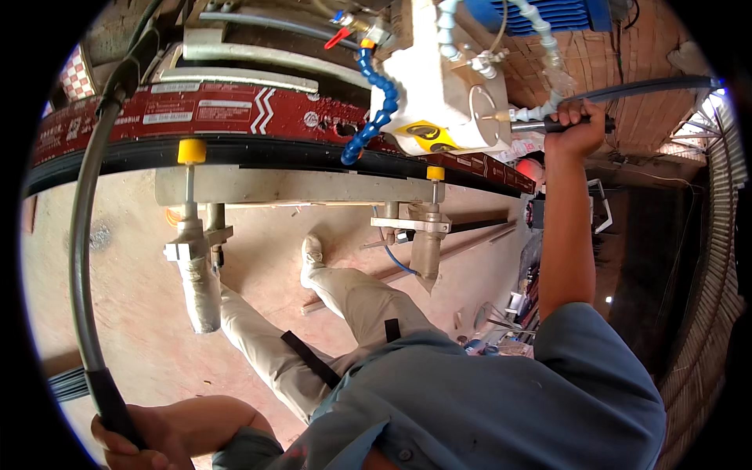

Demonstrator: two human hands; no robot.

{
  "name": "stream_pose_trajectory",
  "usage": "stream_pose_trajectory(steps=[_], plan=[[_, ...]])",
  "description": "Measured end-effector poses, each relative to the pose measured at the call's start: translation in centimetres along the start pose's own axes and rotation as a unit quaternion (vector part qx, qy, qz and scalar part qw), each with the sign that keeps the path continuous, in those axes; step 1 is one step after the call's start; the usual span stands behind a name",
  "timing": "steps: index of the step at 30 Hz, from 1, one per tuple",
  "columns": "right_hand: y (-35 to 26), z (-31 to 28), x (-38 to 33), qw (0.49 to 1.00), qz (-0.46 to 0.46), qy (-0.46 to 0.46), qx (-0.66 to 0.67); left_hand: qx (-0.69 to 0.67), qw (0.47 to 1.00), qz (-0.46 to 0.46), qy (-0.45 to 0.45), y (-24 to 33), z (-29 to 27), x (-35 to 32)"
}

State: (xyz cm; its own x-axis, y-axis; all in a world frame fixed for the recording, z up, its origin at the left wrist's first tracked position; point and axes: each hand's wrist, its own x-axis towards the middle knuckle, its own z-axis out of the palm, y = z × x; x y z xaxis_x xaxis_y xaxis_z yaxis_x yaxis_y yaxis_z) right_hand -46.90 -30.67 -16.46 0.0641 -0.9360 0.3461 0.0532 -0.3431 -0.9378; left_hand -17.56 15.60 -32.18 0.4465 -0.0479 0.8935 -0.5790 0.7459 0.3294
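Black-gripped lever sits at 2 o'clock, beside a white machine housing; a blue segmented hose hangs at 12, a yellow-capped cylinder stands at 9. The right hand wraps its grip, forearm reaching forward; the left hand, at 8, clasps a long curved bar.

I'm wearing a grey-blue shirt and off-white trousers. Lever at my left is showing grey with a black grip; handle at my right, black. I'm seeing a dark-red strip with white zigzags, white housing with yellow-and-black label, blue segmented hose, red valve tap, yellow caps.
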Motion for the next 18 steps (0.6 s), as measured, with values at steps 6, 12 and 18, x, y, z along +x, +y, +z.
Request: stream_pose_trajectory(steps=[6, 12, 18], plan=[[0.10, 0.77, 0.00, 1.000, -0.005, 0.001, -0.021, -0.002, 1.000, 0.001, -0.027, 0.08, -0.67, -0.28], [0.01, 0.62, -0.08, 1.000, -0.003, -0.007, -0.020, -0.020, 0.999, 0.011, -0.030, -0.17, -0.95, -0.47], [0.07, 0.83, -0.12, 1.000, -0.009, -0.005, -0.019, -0.027, 0.999, 0.009, -0.025, -0.14, -0.92, -0.77]])
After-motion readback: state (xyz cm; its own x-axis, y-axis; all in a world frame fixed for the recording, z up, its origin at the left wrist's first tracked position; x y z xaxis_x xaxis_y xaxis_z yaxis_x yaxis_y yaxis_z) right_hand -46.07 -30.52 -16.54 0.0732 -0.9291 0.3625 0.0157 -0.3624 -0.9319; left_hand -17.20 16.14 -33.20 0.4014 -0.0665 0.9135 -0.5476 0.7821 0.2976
